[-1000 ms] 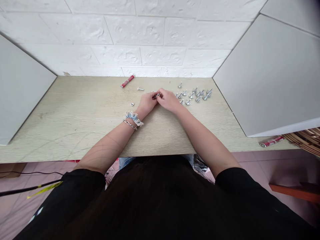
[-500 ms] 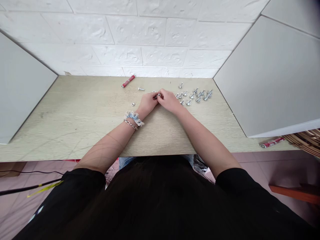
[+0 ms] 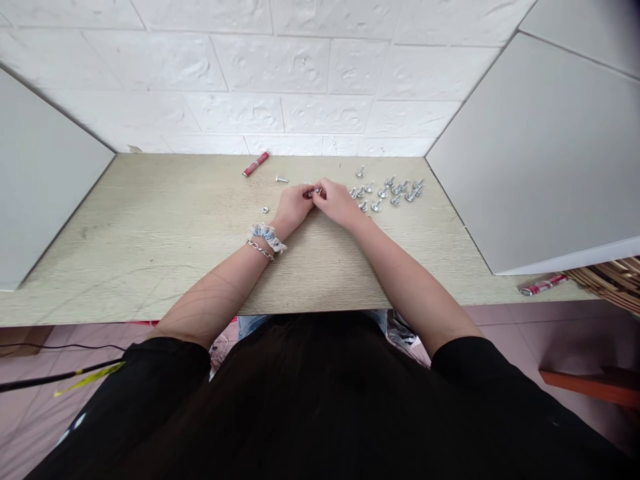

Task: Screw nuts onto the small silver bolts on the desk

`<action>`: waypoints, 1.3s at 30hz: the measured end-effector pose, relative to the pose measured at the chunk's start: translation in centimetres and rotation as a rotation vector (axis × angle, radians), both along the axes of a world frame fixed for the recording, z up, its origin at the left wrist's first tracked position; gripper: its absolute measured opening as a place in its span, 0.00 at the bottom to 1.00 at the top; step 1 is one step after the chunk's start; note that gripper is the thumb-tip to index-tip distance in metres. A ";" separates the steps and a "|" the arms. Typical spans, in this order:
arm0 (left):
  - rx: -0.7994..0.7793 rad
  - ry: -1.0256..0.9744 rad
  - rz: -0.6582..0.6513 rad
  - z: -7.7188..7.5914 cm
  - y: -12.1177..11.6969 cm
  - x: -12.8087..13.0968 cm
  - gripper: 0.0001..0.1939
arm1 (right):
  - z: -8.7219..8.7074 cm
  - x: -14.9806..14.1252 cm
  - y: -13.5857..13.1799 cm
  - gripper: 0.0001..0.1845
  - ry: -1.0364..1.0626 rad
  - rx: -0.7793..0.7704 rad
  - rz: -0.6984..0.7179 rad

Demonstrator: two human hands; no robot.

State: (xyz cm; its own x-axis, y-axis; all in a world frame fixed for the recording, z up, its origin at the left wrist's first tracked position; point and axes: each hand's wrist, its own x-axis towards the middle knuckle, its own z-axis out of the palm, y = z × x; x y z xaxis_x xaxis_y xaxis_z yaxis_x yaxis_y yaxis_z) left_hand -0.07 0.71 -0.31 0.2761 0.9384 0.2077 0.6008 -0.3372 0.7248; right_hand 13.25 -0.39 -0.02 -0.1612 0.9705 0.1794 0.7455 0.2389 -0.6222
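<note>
My left hand and my right hand meet at the far middle of the wooden table. Both pinch one small silver bolt between their fingertips. A group of several silver bolts stands just right of my right hand. One loose bolt lies behind my left hand, and a small nut lies to its left. My left wrist wears a blue scrunchie and a chain bracelet.
A red tube lies near the white brick wall. White panels close the table's left and right sides. Another red tube and a wicker basket sit at the far right edge.
Both hands stay in the same spot on the bolt; only the fingers shift slightly.
</note>
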 end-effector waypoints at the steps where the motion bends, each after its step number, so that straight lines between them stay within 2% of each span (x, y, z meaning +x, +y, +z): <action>1: 0.001 0.002 0.003 0.0 0.0 0.0 0.14 | 0.1 0.0 0.0 0.10 0.003 -0.001 -0.001; 9: -0.011 -0.022 0.033 -0.3 0.3 -0.1 0.14 | 0.1 0.0 0.0 0.07 0.051 -0.011 -0.010; 16: -0.008 0.022 0.056 -0.1 0.2 -0.1 0.10 | 0.0 0.1 0.1 0.09 0.021 0.028 -0.024; 24: -0.006 -0.003 0.024 -0.2 0.3 0.0 0.12 | 0.0 0.0 0.2 0.07 0.104 0.019 0.019; 33: 0.027 0.062 -0.022 -0.3 0.2 0.0 0.13 | -0.3 0.1 0.4 0.07 0.020 0.028 -0.005; 39: 0.009 0.025 -0.031 -0.2 0.1 0.0 0.14 | -0.4 0.5 0.5 0.07 0.064 -0.007 0.039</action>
State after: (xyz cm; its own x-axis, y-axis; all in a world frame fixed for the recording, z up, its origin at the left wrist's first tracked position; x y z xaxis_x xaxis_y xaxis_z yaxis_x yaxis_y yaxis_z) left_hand -0.04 0.84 -0.52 0.3105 0.9273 0.2091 0.6081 -0.3629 0.7061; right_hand 13.75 0.12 -0.39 -0.1874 0.9649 0.1841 0.6946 0.2627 -0.6697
